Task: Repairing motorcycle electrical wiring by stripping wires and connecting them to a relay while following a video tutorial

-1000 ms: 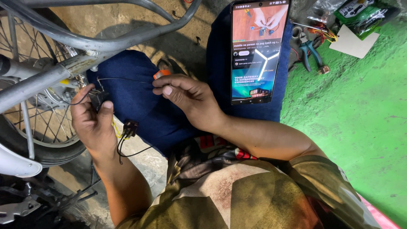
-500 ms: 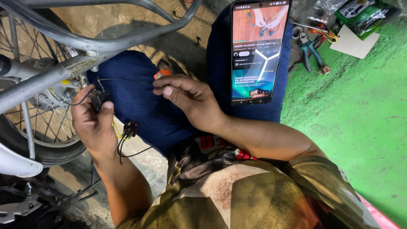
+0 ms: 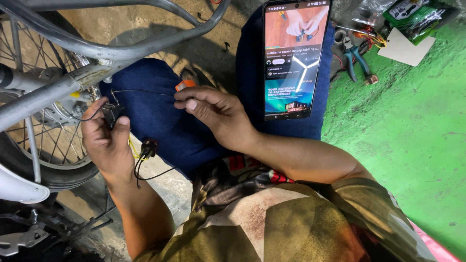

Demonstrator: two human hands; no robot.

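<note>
The left hand [image 3: 104,140] is closed around a small black connector [image 3: 115,112] beside the wheel [image 3: 43,145]. The right hand [image 3: 216,114] pinches a thin black wire [image 3: 141,91] (stretched between both hands) over the knee, near a phone [image 3: 295,58].

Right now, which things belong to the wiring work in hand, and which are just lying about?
In hand:
- left hand holding small black connector
- right hand pinching thin black wire, orange-handled tool in its grip
- second black connector hanging below
- phone propped on knee, playing a video of hands on wires

Lying about:
- blue-handled pliers
- green packets
- white card
</note>
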